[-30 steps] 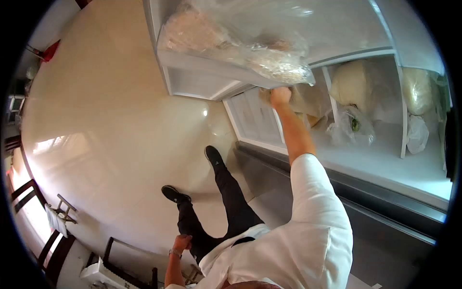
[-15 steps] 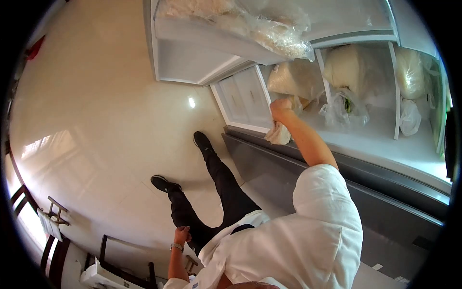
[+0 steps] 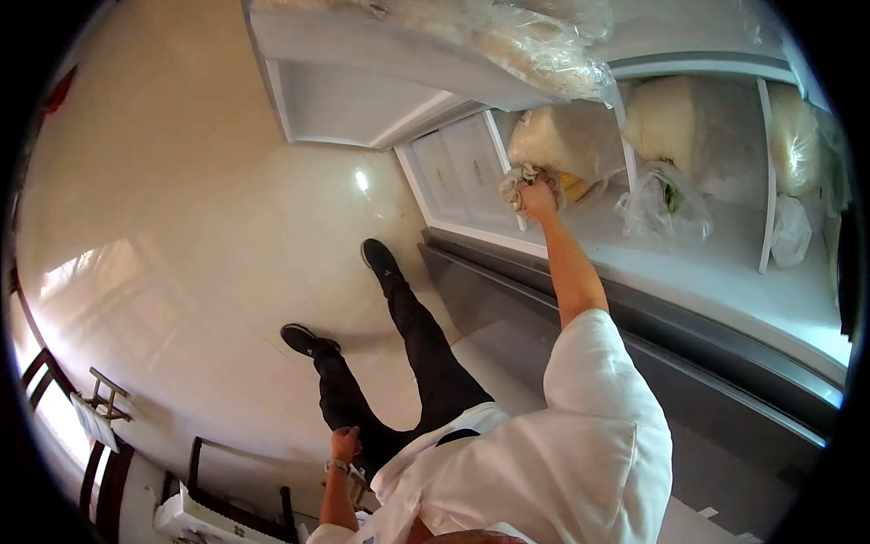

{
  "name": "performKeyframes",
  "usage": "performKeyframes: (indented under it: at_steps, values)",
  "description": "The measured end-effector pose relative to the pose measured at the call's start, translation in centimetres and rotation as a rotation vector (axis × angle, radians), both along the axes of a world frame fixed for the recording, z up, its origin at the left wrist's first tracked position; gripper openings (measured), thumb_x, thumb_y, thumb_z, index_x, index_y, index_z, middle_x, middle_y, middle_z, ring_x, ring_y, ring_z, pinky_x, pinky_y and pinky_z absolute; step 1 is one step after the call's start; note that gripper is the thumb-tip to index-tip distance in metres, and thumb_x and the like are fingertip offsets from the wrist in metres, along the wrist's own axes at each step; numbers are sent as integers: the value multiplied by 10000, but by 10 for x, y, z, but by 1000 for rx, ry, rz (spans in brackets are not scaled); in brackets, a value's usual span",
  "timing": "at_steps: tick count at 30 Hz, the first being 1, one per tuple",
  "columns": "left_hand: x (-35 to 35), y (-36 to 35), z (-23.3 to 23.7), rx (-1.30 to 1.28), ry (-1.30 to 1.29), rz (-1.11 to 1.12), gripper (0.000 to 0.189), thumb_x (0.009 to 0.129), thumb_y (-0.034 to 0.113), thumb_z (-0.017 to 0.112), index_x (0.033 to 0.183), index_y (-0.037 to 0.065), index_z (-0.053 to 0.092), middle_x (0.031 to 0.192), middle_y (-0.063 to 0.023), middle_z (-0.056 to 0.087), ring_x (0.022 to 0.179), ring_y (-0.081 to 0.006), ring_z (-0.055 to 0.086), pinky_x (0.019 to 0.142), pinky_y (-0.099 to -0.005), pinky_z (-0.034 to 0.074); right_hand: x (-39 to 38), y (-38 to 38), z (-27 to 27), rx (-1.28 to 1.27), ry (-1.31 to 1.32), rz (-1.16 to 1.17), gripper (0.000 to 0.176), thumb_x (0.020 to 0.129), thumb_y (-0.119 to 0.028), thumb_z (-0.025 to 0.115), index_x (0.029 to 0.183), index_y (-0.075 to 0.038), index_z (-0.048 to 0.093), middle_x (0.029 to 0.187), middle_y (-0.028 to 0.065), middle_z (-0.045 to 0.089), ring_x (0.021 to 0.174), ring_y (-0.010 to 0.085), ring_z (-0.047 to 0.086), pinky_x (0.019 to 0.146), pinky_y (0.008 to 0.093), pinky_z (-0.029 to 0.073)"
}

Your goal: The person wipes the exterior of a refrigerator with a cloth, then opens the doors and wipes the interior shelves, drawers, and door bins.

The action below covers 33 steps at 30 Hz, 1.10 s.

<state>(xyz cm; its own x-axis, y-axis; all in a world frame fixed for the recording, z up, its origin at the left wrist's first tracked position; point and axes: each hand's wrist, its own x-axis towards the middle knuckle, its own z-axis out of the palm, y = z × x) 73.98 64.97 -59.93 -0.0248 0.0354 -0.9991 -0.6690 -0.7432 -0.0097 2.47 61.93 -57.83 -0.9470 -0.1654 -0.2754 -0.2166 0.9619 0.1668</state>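
My right hand point(image 3: 538, 195) reaches into the open fridge and is closed on a crumpled, pale patterned cloth point(image 3: 512, 189). The cloth is against or very close to the edge of a white upright divider point(image 3: 505, 150); contact is hard to tell. Just beyond the hand lies a yellow item point(image 3: 574, 186), partly covered, below a clear bag of pale food point(image 3: 557, 143). My left hand point(image 3: 345, 444), with a watch at the wrist, hangs by my thigh with its fingers curled in and nothing visible in them.
The fridge door point(image 3: 326, 104) stands open with plastic bags on its upper shelf. More bags sit between the dividers, including a clear one with something green point(image 3: 666, 204) and a small white one point(image 3: 791, 234). Dark drawer fronts point(image 3: 507, 313) run below. Chairs point(image 3: 104, 471) stand behind me.
My right hand has moved up along the divider's edge, and the cloth, which hung below the hand, is now bunched beside it. The view has shifted slightly. My left hand stays put.
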Motion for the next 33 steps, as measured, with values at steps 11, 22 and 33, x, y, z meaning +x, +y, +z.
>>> performKeyframes:
  at_steps: [11, 22, 33]
  values:
    - [2, 3, -2, 7, 102, 69, 224, 839, 222, 570, 719, 33, 554, 525, -42, 494, 415, -142, 496, 375, -278, 420, 26, -20, 48, 535, -250, 525, 382, 744, -319, 602, 1011, -48, 630, 988, 160, 655, 927, 315, 630, 825, 417, 487]
    - [-18, -2, 12, -271, 46, -185, 256, 824, 225, 568, 680, 14, 585, 523, -62, 537, 427, -169, 536, 403, -313, 433, 64, -116, 116, -732, 420, 669, 321, 743, -137, 624, 991, 59, 568, 915, 231, 620, 762, 371, 623, 708, 407, 502]
    - [7, 24, -19, -559, -2, -401, 258, 782, 224, 560, 709, -19, 607, 654, -231, 575, 631, -391, 587, 574, -437, 459, 44, -162, -27, -1053, 392, 178, 249, 729, -14, 478, 944, 98, 535, 887, 223, 628, 786, 321, 628, 705, 379, 482]
